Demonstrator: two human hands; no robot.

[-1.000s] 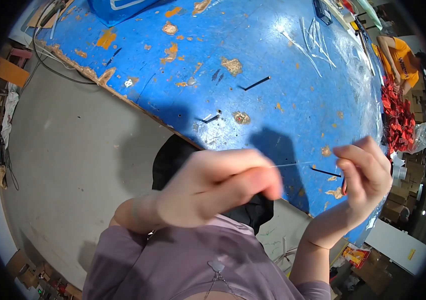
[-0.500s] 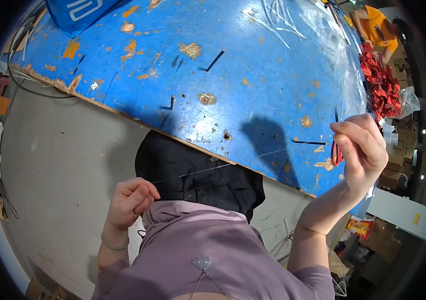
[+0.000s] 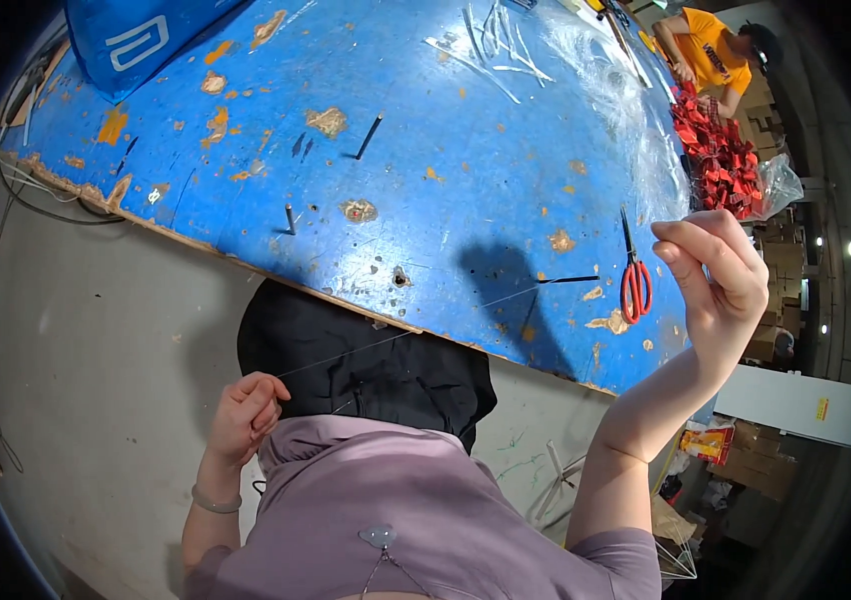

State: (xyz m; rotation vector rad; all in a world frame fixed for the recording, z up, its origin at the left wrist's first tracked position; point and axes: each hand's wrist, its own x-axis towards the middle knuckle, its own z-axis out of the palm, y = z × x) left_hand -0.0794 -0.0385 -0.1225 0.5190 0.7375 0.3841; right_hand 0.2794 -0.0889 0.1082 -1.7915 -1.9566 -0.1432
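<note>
Left hand [image 3: 246, 412] low off the bench's near edge, fingers pinched on a thin thread [image 3: 386, 338]. Thread stretched taut across black cloth [image 3: 366, 365] up toward right hand [image 3: 716, 275], raised and pinched shut over the bench's right edge, beside red scissors [image 3: 634, 280].

Bright overhead light floods the blue table [image 3: 466, 150], the raised right hand [image 3: 711, 275] throwing a crisp shadow; fisheye bends the edges, corners black, focus mostly sharp.
</note>
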